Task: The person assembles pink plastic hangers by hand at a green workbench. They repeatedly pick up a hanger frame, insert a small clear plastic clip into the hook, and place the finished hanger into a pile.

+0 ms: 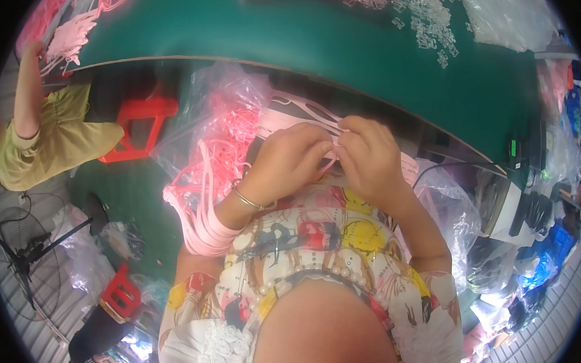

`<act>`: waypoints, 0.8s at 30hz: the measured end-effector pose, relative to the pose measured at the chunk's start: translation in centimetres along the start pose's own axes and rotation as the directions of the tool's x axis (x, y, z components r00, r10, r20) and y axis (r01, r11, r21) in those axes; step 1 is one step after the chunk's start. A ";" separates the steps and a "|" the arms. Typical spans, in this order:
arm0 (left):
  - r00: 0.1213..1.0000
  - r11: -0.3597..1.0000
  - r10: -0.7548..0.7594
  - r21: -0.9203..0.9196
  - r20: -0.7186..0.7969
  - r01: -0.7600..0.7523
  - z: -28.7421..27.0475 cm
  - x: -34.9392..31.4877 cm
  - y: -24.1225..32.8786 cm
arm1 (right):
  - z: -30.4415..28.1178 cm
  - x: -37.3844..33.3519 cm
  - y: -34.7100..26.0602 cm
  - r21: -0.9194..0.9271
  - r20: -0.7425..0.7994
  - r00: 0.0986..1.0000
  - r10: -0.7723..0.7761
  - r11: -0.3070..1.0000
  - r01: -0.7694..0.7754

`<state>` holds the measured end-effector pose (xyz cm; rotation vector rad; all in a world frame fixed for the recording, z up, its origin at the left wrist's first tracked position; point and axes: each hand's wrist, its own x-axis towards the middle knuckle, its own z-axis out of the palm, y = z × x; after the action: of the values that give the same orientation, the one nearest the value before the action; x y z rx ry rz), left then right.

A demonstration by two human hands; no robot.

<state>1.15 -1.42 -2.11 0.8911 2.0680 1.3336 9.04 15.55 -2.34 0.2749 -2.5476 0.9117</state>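
- The pink cord (330, 163) sits at the middle of the frame, in the narrow gap between my two sets of fingertips; its short visible piece slants toward the lower left.
- My left hand (294, 156) closes on it from the left and my right hand (371, 158) from the right. Neither is clearly nearer. Both have fingers drawn narrow in a pinch; I cannot tell exactly how each fingertip grips, as my knuckles cover it.
- Pink straps (203, 221) loop around my left forearm, left of centre, their long loops drooping toward the lower left, so that arm carries them.
- More pale pink bands (279, 120) lie just above my left hand, running toward the upper right and passing behind my fingers.
- Just beyond my hands, the edge of the green table (228, 29) curves from upper left to lower right; my patterned top (314, 236) lies close below. My hands have the band between them.
- Clear plastic bags flank that band: one (221, 86) at upper left, another (448, 202) beside my right forearm.
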 end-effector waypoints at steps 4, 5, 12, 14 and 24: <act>0.995 0.973 0.094 0.211 -0.020 -0.087 -0.1 0.7 0.1 | -0.7 0.1 -0.9 0.111 -0.085 0.985 -0.153 0.981 0.162; 0.999 0.999 -0.027 0.018 -0.018 0.028 -0.1 0.6 0.0 | -0.8 0.0 -0.7 0.240 -0.078 0.996 -0.051 0.968 0.068; 0.893 0.699 -0.322 -0.558 0.313 0.448 -3.3 0.0 0.4 | 2.6 -0.5 5.3 0.772 0.281 0.952 0.125 0.559 -0.301; 0.898 0.700 -0.316 -0.564 0.307 0.439 -3.5 -0.3 -0.1 | 3.5 -0.2 5.4 0.854 0.393 0.918 0.050 0.351 -0.384; 0.897 0.621 -0.305 -0.648 0.320 0.442 -3.8 -1.2 -1.7 | 1.9 -0.4 5.5 0.808 0.572 0.816 0.081 0.117 -0.577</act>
<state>-1.26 -5.02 -2.12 0.1924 1.2913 1.5507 7.03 18.55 -6.88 0.2043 -1.8339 2.9496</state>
